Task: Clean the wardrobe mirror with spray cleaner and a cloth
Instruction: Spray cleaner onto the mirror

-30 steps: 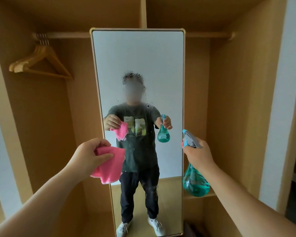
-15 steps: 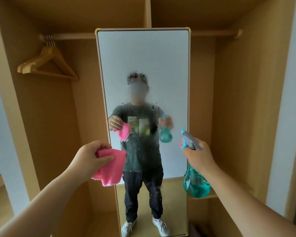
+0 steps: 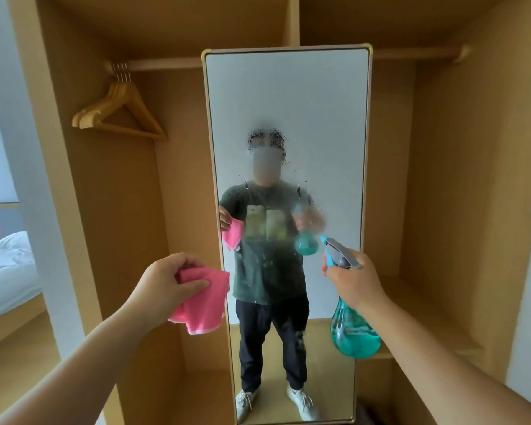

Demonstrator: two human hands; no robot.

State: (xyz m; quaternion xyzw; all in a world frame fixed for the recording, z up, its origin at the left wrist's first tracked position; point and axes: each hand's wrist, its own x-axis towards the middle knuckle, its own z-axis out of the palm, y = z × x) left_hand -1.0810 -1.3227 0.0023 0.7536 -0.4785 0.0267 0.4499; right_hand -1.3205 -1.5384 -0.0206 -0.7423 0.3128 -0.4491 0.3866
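A tall gold-framed mirror (image 3: 288,102) stands upright in the open wooden wardrobe, straight ahead. Its middle is misted with spray droplets, some running down. My left hand (image 3: 163,283) grips a folded pink cloth (image 3: 204,305) just left of the mirror's frame, short of the glass. My right hand (image 3: 354,282) holds a teal spray bottle (image 3: 354,332) by its grey and blue trigger head, nozzle aimed at the mirror's right side. The reflection shows a person holding both items.
Wooden hangers (image 3: 117,115) hang on the rail (image 3: 163,64) at the upper left. A wooden shelf (image 3: 432,320) runs along the wardrobe's right side behind the bottle. A bed with white bedding (image 3: 6,268) lies at the far left past the wardrobe wall.
The misted patch on the glass has grown and now blurs the reflected bottle and chest. The view has shifted so the mirror sits more to the right. Both hands keep their grips.
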